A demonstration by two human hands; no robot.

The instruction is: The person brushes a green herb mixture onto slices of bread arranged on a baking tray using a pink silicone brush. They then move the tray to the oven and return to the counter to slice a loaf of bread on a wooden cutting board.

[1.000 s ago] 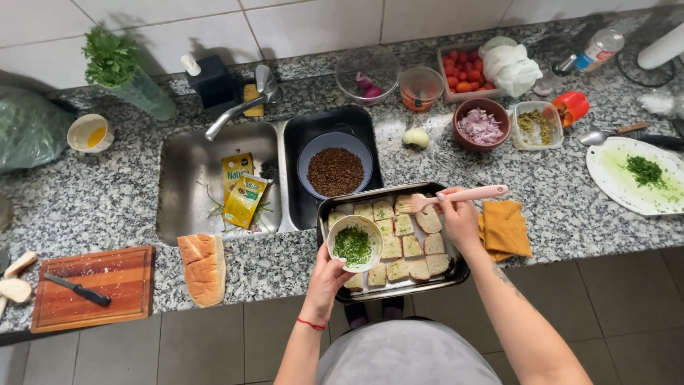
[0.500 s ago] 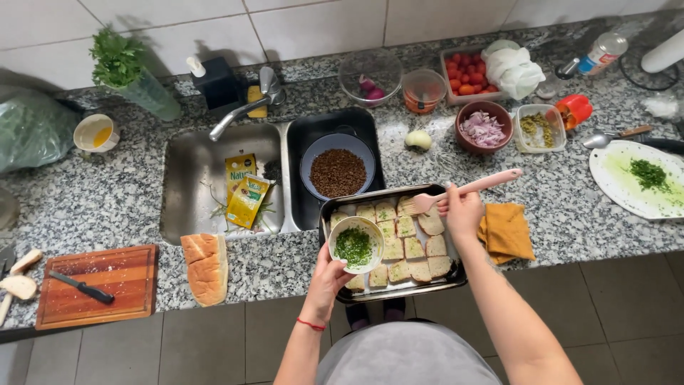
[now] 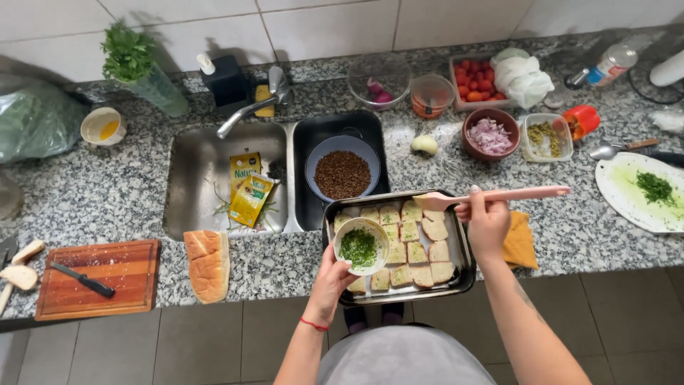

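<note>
**Herb bowl and brush over the bread tray**

Head view. The left hand [image 3: 329, 276] cups a small white ceramic bowl of chopped green herb mix [image 3: 361, 246] from below, fingers closed round its lower wall, and holds it over the near left corner of the dark rectangular metal baking tray [image 3: 464, 251]. The tray sits on the speckled grey granite counter [image 3: 85, 199], just right of the sink, and is filled with pale square bread slices [image 3: 413, 251] laid in rows. The right hand [image 3: 488, 222] is closed on the middle of a long pink silicone pastry brush [image 3: 499, 195], which is level, with its head at the tray's far edge.

Handling, as judged: the bowl looks light but smooth and breakable, so support from beneath suits it. The brush is light, with a soft tip and a stiff handle; a mid-handle grip gives control. The bread is soft and crumbly. The tray is rigid; lift it by the rims.
</note>
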